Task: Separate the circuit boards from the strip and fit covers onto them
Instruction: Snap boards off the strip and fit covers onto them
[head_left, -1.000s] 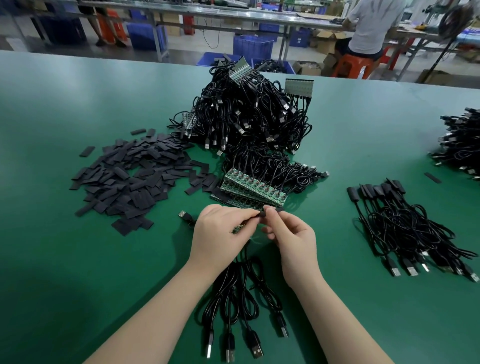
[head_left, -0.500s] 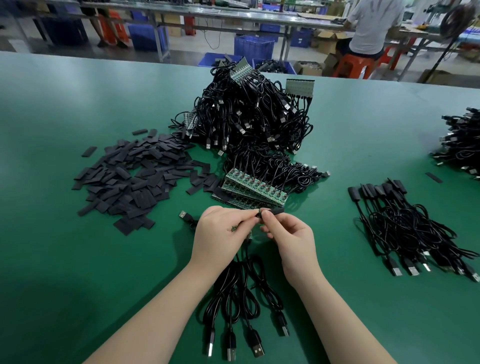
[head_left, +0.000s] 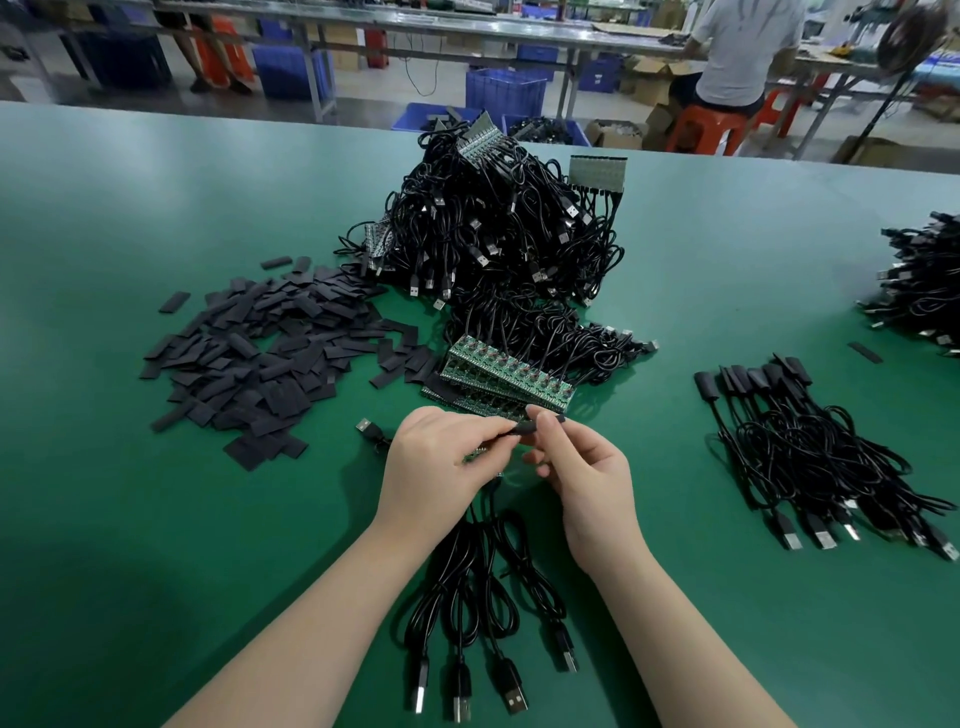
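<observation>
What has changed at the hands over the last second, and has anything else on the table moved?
Very little. Both hands stayed together over the cables: the right hand still pinches the black cover and the left hand still holds the small circuit board. The fingers only shifted slightly, working the cover along. Nothing was let go. The pile of covers, the board strips and the finished cables lie as before.

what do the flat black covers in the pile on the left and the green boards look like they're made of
Flat black covers: thin, matte, soft-looking plastic, possibly flattened sleeve tubing; they lie limp and overlap without glare. Green boards: rigid laminate, probably fibreglass circuit board, with a green coating and small mounted parts; the strip holds a straight edge. Neither material can be confirmed from looks alone.
</observation>
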